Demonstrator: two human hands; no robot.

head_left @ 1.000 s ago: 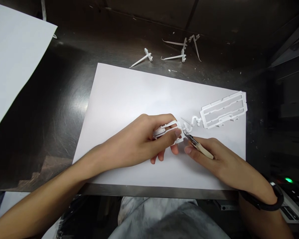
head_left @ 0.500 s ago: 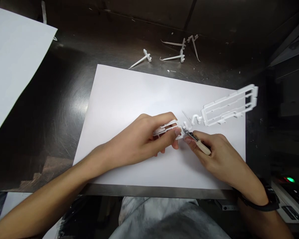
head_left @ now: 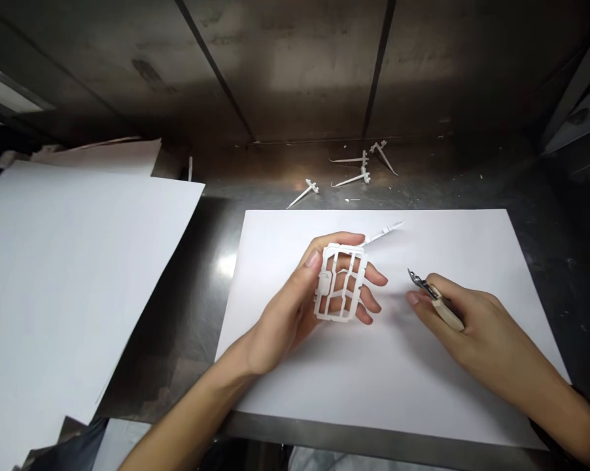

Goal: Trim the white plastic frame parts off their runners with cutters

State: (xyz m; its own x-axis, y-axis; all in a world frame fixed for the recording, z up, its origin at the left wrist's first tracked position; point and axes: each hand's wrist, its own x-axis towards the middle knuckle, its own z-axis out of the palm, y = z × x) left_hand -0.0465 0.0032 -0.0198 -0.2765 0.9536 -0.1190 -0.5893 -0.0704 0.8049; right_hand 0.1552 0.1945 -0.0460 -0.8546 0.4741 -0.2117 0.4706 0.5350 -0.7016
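My left hand [head_left: 295, 297] holds a white plastic frame [head_left: 343, 314] with thin inner bars, its flat side facing me. The thumb presses on its left edge and the fingers spread behind it. A narrow white plastic piece [head_left: 386, 231] sticks out past the index fingertip to the upper right; whether it joins the frame is hidden. To the right, my right hand [head_left: 476, 320] grips small nippers [head_left: 445, 313] with cream handles and metal jaws. The jaws point up and left, apart from the frame. Beneath both hands lies a white sheet [head_left: 398, 386].
Several white plastic sprue pieces [head_left: 351, 178] lie on the dark metal table [head_left: 187, 307] beyond the sheet, among small scraps. A stack of white sheets [head_left: 79, 281] stands at left. A metal wall [head_left: 305, 78] rises behind the table.
The view has tilted up. My right hand has drawn the nippers away from the plastic. My left hand has turned its frame towards me; the long frame no longer stretches out at right.
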